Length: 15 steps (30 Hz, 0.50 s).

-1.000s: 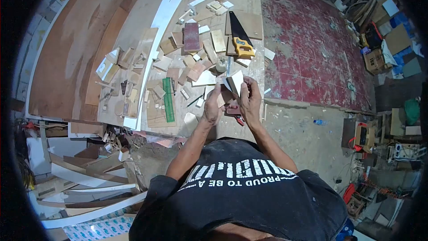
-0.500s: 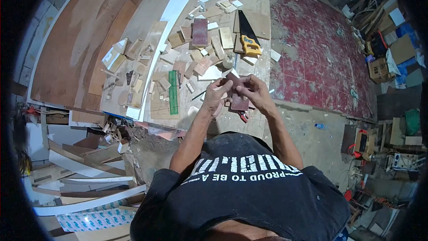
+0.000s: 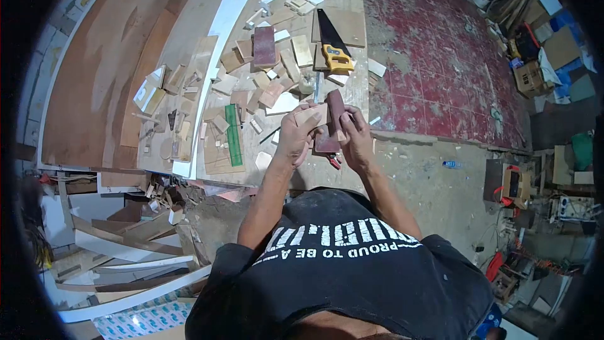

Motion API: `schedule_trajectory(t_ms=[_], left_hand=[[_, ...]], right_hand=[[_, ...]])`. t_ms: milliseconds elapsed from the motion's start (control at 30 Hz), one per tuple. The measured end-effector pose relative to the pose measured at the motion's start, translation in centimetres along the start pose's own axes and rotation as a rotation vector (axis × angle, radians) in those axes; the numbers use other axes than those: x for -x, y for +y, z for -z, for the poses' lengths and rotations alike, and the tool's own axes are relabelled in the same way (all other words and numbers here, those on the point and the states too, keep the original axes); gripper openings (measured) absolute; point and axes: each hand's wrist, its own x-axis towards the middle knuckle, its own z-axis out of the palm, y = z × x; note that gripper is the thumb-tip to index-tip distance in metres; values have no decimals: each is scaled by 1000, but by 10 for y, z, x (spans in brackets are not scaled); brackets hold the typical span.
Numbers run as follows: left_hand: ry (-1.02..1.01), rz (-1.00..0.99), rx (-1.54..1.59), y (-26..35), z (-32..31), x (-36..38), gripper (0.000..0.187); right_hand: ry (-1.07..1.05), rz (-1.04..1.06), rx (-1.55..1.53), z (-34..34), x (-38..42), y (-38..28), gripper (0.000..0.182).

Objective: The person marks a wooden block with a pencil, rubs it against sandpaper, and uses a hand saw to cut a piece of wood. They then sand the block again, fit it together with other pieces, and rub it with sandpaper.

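My left hand (image 3: 296, 135) grips a small light wooden piece (image 3: 314, 114) between thumb and fingers. In my right hand (image 3: 357, 140) is a dark reddish sanding block (image 3: 336, 111), upright beside the wooden piece. Below them, near the table's front edge, lies another dark red piece (image 3: 326, 144) with a red-handled tool (image 3: 334, 162) by it. A green ruler (image 3: 233, 135) rests to the left of my hands. Farther back are a larger dark red block (image 3: 264, 47) and a handsaw with a yellow handle (image 3: 337, 58).
Many wood offcuts (image 3: 272, 95) are scattered over the worktable (image 3: 296, 181). Long brown boards (image 3: 107, 75) lie at the left. A red worn floor surface (image 3: 428, 69) extends at the right, with a cardboard box (image 3: 531, 80) beyond it.
My hands have moved slightly apart. The reddish block now stands more upright in my right hand, and the light wooden piece shows in my left. The whole view has shifted a little.
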Motion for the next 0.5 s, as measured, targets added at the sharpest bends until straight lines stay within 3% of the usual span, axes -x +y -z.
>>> schedule_trajectory(t_ms=[167,233,300,433,500], left_hand=[[1,-40,-114,-6,-6,-6,24],[-20,-85,-342,-8,-7,-7,26],[-54,-68,-422,-6,-10,-6,27],[-142,-58,-490,-6,-15,-8,27],[-89,-86,-477,-2,-16,-7,27]], right_hand=[[43,-14,80,-3,11,-18,25],[58,-1,140,-2,6,-17,25],[114,148,414,4,-8,-11,24],[167,97,223,-11,-40,-32,26],[169,106,201,-13,-39,-41,26]])
